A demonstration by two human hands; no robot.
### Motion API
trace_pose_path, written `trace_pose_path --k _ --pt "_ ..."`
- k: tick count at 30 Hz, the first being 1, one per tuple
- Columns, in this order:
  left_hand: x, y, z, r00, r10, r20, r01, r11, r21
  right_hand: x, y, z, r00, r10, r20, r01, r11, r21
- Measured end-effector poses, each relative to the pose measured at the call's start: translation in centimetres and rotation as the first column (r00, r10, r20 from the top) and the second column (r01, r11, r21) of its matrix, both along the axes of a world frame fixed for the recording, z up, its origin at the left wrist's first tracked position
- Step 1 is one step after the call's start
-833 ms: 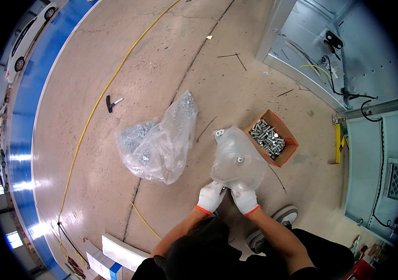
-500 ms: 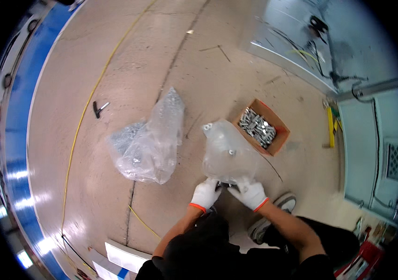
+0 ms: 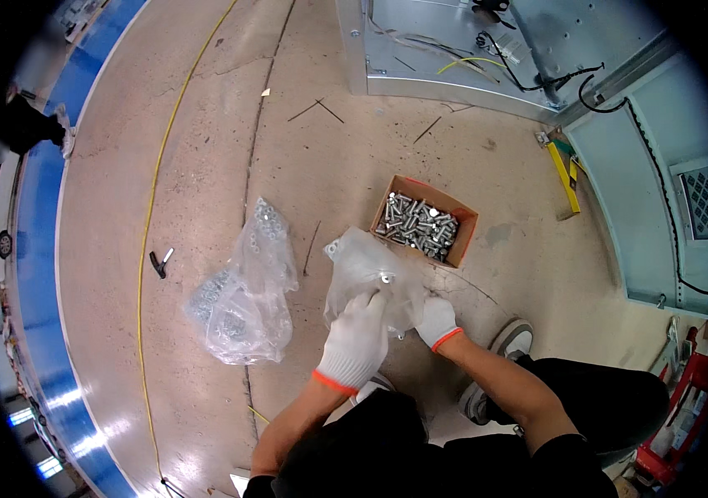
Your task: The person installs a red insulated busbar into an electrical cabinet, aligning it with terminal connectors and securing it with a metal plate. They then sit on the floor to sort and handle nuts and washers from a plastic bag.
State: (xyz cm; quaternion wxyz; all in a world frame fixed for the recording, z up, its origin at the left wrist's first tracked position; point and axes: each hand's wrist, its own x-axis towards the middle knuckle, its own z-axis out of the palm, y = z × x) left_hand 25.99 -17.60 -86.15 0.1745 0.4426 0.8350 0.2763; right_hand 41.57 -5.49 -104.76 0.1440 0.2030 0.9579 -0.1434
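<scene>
A clear plastic bag (image 3: 352,267) lies on the floor in front of me, with a few small metal rings or nuts (image 3: 385,278) showing in it. My left hand (image 3: 356,342), in a white knitted glove with an orange cuff, reaches over its near part, fingers stretched forward. Whether the fingertips are inside the bag or on top of it, I cannot tell. At the bag's right edge my right hand (image 3: 437,322), gloved alike, is closed on the plastic. Just beyond stands an open cardboard box (image 3: 468,226) of metal bolts (image 3: 420,224).
To the left lie clear bags of small metal parts (image 3: 246,303), a black-handled tool (image 3: 159,264) and a yellow cable (image 3: 148,207). A metal cabinet (image 3: 454,87) stands at the far right, near a yellow level (image 3: 566,178). A red rack (image 3: 686,407) is at the lower right.
My left hand has moved from the bag's near edge forward over it; my right hand stays at its edge, now further right of the left. The whole view has shifted.
</scene>
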Motion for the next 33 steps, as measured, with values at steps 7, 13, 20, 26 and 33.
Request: trace_pose_path --k 7,13,20,26,33 --pt "-4.6 3.8 -13.8 0.970 -0.137 -0.202 0.031 0.891 -0.453 0.3 -0.2 2.0 0.990 -0.138 -0.036 0.136 0.989 -0.066" --pt "-3.1 3.3 -14.0 0.876 -0.211 -0.433 0.048 0.933 -0.356 2.8 1.9 2.8 0.870 -0.454 -0.193 0.357 0.849 -0.388" --pt "-5.4 1.7 -8.9 1.000 -0.018 0.017 0.022 0.969 -0.245 -0.1 4.6 13.3 0.751 -0.602 0.273 0.371 0.043 -0.928" --pt "-5.7 -2.2 -9.3 0.969 0.154 0.191 -0.135 0.985 -0.108 -2.8 3.7 22.0 0.834 -0.311 0.456 0.384 -0.268 -0.884" --pt "-2.9 -8.1 1.0 0.279 0.210 0.937 -0.413 0.907 -0.081 -3.3 -0.8 20.1 0.736 -0.213 0.643 0.396 -0.635 -0.663"
